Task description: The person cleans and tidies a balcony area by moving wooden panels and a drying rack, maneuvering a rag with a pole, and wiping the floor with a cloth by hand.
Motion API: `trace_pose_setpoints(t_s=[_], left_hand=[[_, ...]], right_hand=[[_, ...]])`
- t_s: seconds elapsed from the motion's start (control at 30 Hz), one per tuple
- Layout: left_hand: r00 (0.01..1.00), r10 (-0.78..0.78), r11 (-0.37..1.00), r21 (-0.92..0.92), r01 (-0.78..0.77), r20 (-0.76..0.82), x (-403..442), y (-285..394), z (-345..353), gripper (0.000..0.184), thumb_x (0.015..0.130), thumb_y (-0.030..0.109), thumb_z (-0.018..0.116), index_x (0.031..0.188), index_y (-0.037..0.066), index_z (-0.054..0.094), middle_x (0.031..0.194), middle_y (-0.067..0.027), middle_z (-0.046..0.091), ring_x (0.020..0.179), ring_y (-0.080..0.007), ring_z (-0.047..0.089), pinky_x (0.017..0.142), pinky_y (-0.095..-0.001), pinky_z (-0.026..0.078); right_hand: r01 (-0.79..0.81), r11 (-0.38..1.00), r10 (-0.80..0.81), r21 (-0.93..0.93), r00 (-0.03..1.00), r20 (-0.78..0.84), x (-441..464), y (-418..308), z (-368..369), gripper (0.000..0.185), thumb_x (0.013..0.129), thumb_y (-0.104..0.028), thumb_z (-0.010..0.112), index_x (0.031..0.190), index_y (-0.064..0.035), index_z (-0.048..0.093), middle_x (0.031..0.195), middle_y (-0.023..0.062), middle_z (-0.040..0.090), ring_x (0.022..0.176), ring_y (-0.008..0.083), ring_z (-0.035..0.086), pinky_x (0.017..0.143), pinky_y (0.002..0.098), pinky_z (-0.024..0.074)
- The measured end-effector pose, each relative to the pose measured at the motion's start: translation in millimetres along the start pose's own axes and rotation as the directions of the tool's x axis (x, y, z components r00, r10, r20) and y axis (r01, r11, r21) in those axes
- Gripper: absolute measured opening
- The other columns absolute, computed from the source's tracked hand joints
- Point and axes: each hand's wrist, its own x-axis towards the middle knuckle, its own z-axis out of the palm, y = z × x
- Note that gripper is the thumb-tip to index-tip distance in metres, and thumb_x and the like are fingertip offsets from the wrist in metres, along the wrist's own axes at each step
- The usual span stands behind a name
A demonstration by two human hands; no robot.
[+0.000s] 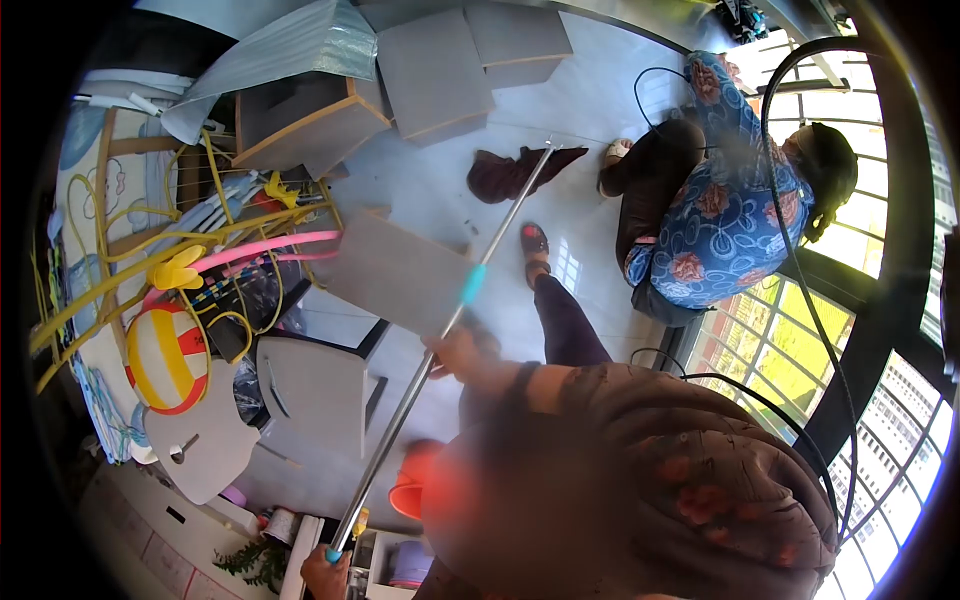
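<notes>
A long metal mop handle with a teal joint slants across the view, its far end on the floor at a dark maroon cloth. My left hand, at the bottom edge, is closed around the near end of the pole. Farther along, my right hand grips the shaft below the teal joint. Part of my right forearm and body is blurred. One of my feet, in a dark sandal, is on the floor near the cloth.
Another person in a blue flowered top sits by the barred windows, a foot near the cloth. Grey cabinets, a grey board, a yellow rack, a ball and a red bucket stand around. Black cables hang at right.
</notes>
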Motion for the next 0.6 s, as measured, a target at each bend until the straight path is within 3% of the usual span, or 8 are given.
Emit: trace_pose_setpoints(t_s=[0.2,0.27,0.33,0.47,0.5,0.53,0.57,0.6], left_hand=[[0.995,0.097,0.972,-0.216,-0.094,0.002,72.3,190.5,10.9,0.028,0.068,0.027,0.068,0.082,0.005,0.057,0.074,-0.0171,0.061,0.069,-0.0371,0.059,0.061,-0.0452,0.046],[0.996,0.071,0.99,-0.129,-0.065,0.047,82.9,219.8,6.5,0.028,0.069,0.028,0.067,0.081,0.005,0.057,0.072,-0.018,0.061,0.069,-0.0378,0.059,0.06,-0.0456,0.046],[0.994,0.044,0.999,-0.035,-0.041,0.095,87.0,233.9,0.2,0.027,0.07,0.029,0.066,0.08,0.005,0.056,0.071,-0.019,0.06,0.069,-0.0386,0.058,0.06,-0.046,0.046],[0.994,0.053,0.998,-0.04,-0.049,0.092,81.8,236.9,-15.3,0.028,0.072,0.03,0.065,0.078,0.004,0.056,0.066,-0.02,0.059,0.066,-0.0395,0.058,0.057,-0.0469,0.045],[0.995,0.051,0.998,-0.033,-0.049,0.081,82.6,238.8,-18.1,0.028,0.073,0.03,0.065,0.077,0.004,0.056,0.065,-0.0197,0.059,0.065,-0.0393,0.058,0.056,-0.0469,0.045],[0.996,0.04,0.999,-0.036,-0.037,0.081,82.9,240.8,-19.6,0.028,0.073,0.03,0.065,0.077,0.004,0.056,0.065,-0.0197,0.059,0.065,-0.0393,0.058,0.056,-0.0469,0.045],[0.997,0.046,0.998,-0.034,-0.044,0.066,83.4,241.4,-22.2,0.028,0.073,0.031,0.065,0.076,0.004,0.056,0.066,-0.0196,0.059,0.065,-0.0393,0.058,0.056,-0.0467,0.045],[0.997,0.055,0.998,-0.033,-0.054,0.05,84.4,240.0,-23.1,0.029,0.073,0.031,0.064,0.076,0.004,0.055,0.066,-0.0194,0.059,0.065,-0.0393,0.058,0.056,-0.0466,0.045]], right_hand=[[-0.078,0.973,0.097,-0.216,0.992,0.082,3.9,-54.3,-24.6,0.025,0.084,-0.017,0.054,0.09,0.0072,0.055,0.071,0.0124,0.056,0.061,0.0226,0.062,0.052,0.0317,0.0562],[-0.043,0.93,0.082,-0.366,0.992,0.093,-16.0,-71.2,-23.8,0.028,0.086,-0.022,0.053,0.084,0.0054,0.059,0.069,0.0099,0.06,0.064,0.0219,0.065,0.049,0.0306,0.0518],[-0.142,0.913,0.182,-0.383,0.981,0.069,-21.4,-84.1,-26.5,0.033,0.087,-0.028,0.052,0.084,0.0033,0.06,0.07,0.008,0.062,0.062,0.0214,0.065,0.048,0.0298,0.0488],[-0.214,0.927,0.313,-0.307,0.893,0.323,6.9,-86.7,-66.7,0.036,0.084,-0.037,0.056,0.098,-0.0043,0.055,0.084,0.0132,0.055,0.065,0.0245,0.063,0.048,0.0338,0.0484],[-0.318,0.891,0.395,-0.323,0.894,0.211,26.4,-87.3,-74.3,0.038,0.085,-0.035,0.054,0.104,-0.0022,0.051,0.089,0.0147,0.052,0.066,0.0266,0.062,0.048,0.0355,0.0488],[-0.205,0.926,0.292,-0.318,0.922,0.254,48.0,-85.1,-92.5,0.034,0.087,-0.031,0.051,0.103,-0.001,0.052,0.081,0.0119,0.054,0.064,0.0257,0.061,0.05,0.0361,0.0497],[-0.202,0.79,0.312,-0.58,0.945,0.096,61.5,-104.9,-93.5,0.029,0.087,-0.028,0.051,0.099,-0.0017,0.053,0.078,0.0106,0.057,0.064,0.0248,0.061,0.05,0.0357,0.0495],[-0.191,0.834,0.272,-0.519,0.958,0.085,64.9,-124.3,-105.4,0.029,0.086,-0.027,0.053,0.098,-0.0011,0.055,0.08,0.0124,0.058,0.065,0.0249,0.062,0.05,0.0356,0.05]])
